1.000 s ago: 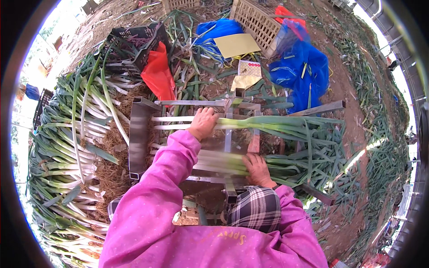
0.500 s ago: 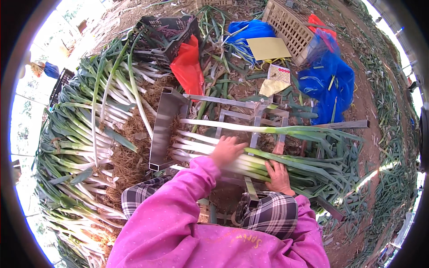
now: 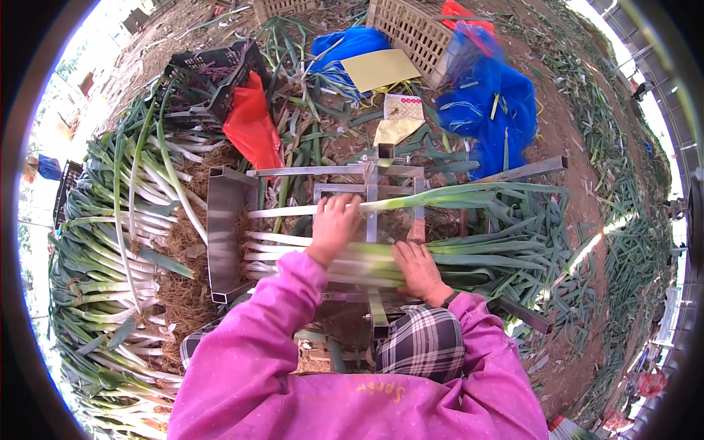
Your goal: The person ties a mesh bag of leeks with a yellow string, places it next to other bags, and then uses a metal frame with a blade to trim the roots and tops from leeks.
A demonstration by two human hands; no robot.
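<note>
A bunch of leeks [image 3: 469, 257] lies across a metal frame [image 3: 308, 170], white stalks to the left and green leaves to the right. Their roots sit against an upright metal plate [image 3: 226, 242]. One separate leek [image 3: 286, 212] lies just beyond the bunch. Over its white stalk my left hand [image 3: 336, 229] has its fingers bent, gripping it from above. My right hand [image 3: 421, 270] rests on the bunch, fingers stretched along the green part. The stalks between my hands are smeared by motion.
A large pile of leeks [image 3: 110, 293] fills the left side. Beyond the frame are a black crate [image 3: 213, 84], a red bag [image 3: 251, 125], blue netting [image 3: 495, 110], a tan crate [image 3: 411, 33] and a yellow sheet [image 3: 380, 70]. Leaf scraps litter the soil at right.
My left hand has moved from the bunch out to the separate leek. My right hand stays on the bunch. The whole view has shifted, so the scene sits further left.
</note>
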